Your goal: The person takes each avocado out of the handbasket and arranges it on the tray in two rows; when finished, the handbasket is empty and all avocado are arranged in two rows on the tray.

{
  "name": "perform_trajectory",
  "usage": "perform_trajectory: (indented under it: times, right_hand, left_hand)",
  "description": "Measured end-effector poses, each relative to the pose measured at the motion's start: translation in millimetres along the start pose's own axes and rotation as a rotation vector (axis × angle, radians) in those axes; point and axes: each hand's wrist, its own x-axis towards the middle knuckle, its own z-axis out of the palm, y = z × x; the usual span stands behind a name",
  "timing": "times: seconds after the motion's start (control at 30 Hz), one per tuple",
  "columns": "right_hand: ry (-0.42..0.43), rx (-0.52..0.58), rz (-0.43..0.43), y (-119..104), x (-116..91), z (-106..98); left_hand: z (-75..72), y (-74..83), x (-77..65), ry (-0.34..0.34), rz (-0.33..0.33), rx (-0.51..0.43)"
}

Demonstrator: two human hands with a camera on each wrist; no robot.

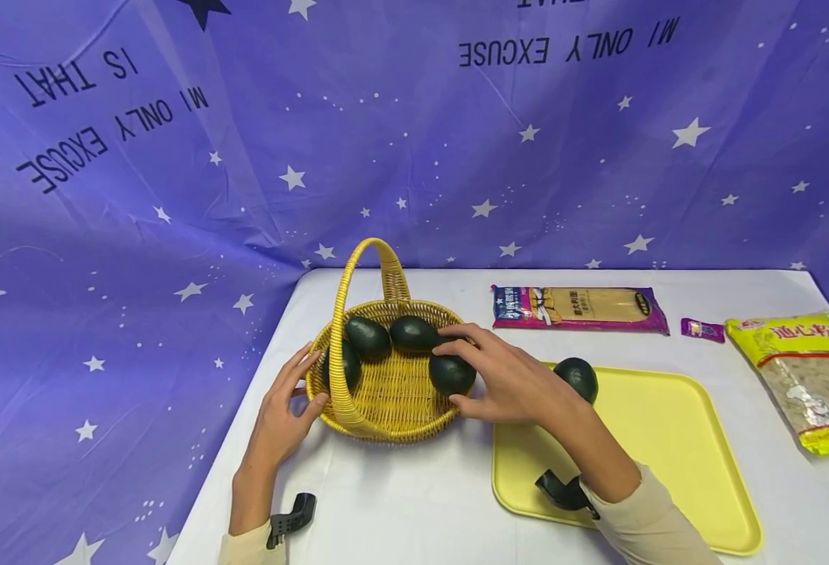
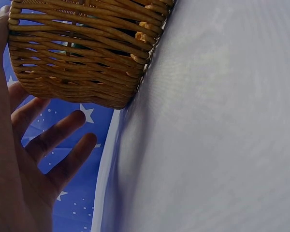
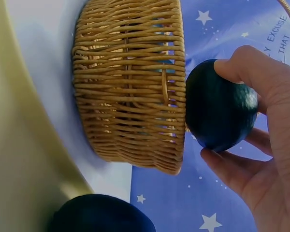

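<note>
A yellow wicker basket point(image 1: 400, 400) with a tall arched handle stands on the table. Inside it lie three dark green avocados, one at the back left point(image 1: 368, 338), one at the back point(image 1: 413, 333) and one at the left point(image 1: 347, 367), partly behind the handle. At the basket's right rim, my right hand point(image 1: 502, 377) holds another avocado point(image 3: 221, 106) between thumb and fingers, level with the rim in the right wrist view. My left hand point(image 1: 283, 420) touches the basket's left side, its fingers spread apart in the left wrist view.
Right of the basket lies a yellow tray point(image 1: 655, 447) with one avocado point(image 1: 575, 380) at its far left part. Behind it are a long pasta packet point(image 1: 584, 308), a small purple packet point(image 1: 703, 329) and a larger yellow bag point(image 1: 803, 380). A purple star-patterned cloth point(image 1: 414, 157) hangs behind the table.
</note>
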Motion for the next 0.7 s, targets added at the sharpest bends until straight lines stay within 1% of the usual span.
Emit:
perform_trajectory:
  times: [0.17,0.37,0.7]
  right_hand:
    - [0.021,-0.019,-0.009,0.1,-4.2,-4.1]
    - [0.048,-0.039,-0.009,1.0,-9.8,-10.2]
    - [0.057,-0.047,0.006,5.3,-22.2,-18.2]
  left_hand:
    - [0.3,-0.6,0.3,0.004,0.008,-0.012]
    - [1.2,-0.6,1.1,0.000,0.003,-0.011]
    - [1.0,-1.2,0.3,0.002,0.000,-0.011]
